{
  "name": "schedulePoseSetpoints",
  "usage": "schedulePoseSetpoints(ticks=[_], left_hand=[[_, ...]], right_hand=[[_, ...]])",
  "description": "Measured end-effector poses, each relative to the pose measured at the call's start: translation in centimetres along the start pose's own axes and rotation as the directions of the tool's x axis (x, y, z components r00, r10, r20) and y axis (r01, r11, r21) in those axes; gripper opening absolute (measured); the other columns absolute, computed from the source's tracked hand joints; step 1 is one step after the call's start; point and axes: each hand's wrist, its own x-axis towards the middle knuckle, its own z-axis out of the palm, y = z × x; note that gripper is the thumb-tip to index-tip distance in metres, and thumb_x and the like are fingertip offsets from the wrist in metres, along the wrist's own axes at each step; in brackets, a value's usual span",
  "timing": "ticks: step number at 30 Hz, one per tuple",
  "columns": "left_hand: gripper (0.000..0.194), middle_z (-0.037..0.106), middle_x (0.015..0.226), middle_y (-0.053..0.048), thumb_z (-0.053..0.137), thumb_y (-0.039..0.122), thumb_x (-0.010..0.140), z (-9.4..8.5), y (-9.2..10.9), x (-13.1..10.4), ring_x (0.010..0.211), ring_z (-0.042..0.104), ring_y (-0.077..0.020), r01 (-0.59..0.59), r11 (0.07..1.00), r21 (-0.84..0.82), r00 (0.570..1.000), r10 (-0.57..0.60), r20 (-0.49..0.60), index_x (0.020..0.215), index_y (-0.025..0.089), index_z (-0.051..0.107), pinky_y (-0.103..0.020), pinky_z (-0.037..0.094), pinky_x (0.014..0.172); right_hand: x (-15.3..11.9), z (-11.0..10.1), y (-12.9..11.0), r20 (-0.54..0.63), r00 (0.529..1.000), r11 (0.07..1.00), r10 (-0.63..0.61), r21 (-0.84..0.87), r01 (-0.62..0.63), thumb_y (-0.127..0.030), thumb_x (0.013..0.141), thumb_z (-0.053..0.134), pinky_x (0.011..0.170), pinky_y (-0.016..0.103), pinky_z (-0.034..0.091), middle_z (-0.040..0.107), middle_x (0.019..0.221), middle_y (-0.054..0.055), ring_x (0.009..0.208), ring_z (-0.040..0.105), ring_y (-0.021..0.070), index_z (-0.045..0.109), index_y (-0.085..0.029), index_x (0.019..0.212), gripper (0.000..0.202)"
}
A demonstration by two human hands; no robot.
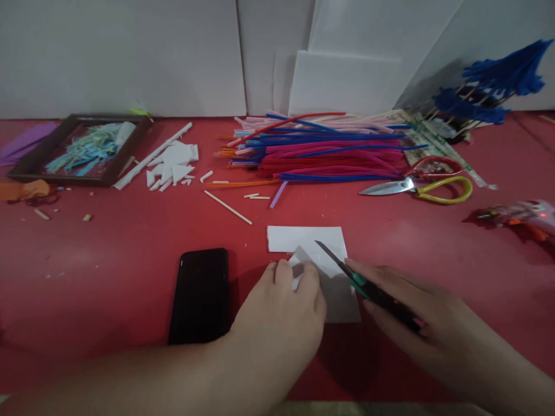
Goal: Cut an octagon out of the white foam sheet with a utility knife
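My left hand has its fingers bent down on white card, holding it against the red table. The fingertips and part of the card's left edge are hidden under the hand. Behind this card lies a white strip, partly overlapped by it. In my right hand is a utility knife with a green and black handle. Its long blade is out, pointing left over the card and the strip. Whether the tip touches them I cannot tell.
A black phone lies left of my hands. Behind are colourful pipe cleaners, scissors, white scraps and a thin stick. A brown frame stands left; a glue gun and blue paper umbrellas are right.
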Motion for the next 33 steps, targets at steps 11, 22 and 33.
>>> schedulePoseSetpoints(ticks=[11, 22, 33], left_hand=[[0.028, 0.066, 0.139, -0.011, 0.061, 0.02, 0.098, -0.2, -0.8, -0.2, 0.116, 0.068, -0.0344, -0.013, 0.996, -0.084, 1.0, 0.014, 0.021, 0.123, 0.016, 0.072, -0.049, 0.062, 0.093], [0.011, 0.071, 0.127, -0.018, 0.062, 0.022, 0.1, 0.9, -1.1, 1.0, 0.115, 0.07, -0.0336, -0.015, 0.992, -0.126, 0.992, -0.002, -0.129, 0.104, 0.015, 0.069, -0.045, 0.062, 0.089], [0.032, 0.069, 0.133, -0.016, 0.059, 0.018, 0.1, 0.8, -1.0, 1.2, 0.117, 0.068, -0.0314, -0.02, 0.998, -0.054, 0.998, 0.016, -0.064, 0.129, 0.006, 0.065, -0.044, 0.061, 0.092]], right_hand=[[0.3, 0.0, 0.1, 0.053, 0.997, 0.995, -0.061, -0.078, 0.065, -0.012, 0.097, 0.044, 0.082, 0.032, 0.065, 0.077, 0.115, 0.015, 0.101, 0.077, 0.0217, 0.065, -0.016, 0.134, 0.042], [0.2, -0.4, 0.3, 0.108, 0.991, 0.995, -0.077, -0.062, 0.084, -0.013, 0.096, 0.044, 0.086, 0.032, 0.064, 0.077, 0.119, 0.014, 0.103, 0.077, 0.0215, 0.067, -0.015, 0.133, 0.043], [0.9, -1.0, -0.2, 0.157, 0.982, 0.987, -0.101, -0.105, 0.118, -0.01, 0.093, 0.043, 0.084, 0.031, 0.064, 0.078, 0.118, 0.013, 0.1, 0.078, 0.0207, 0.065, -0.016, 0.137, 0.05]])
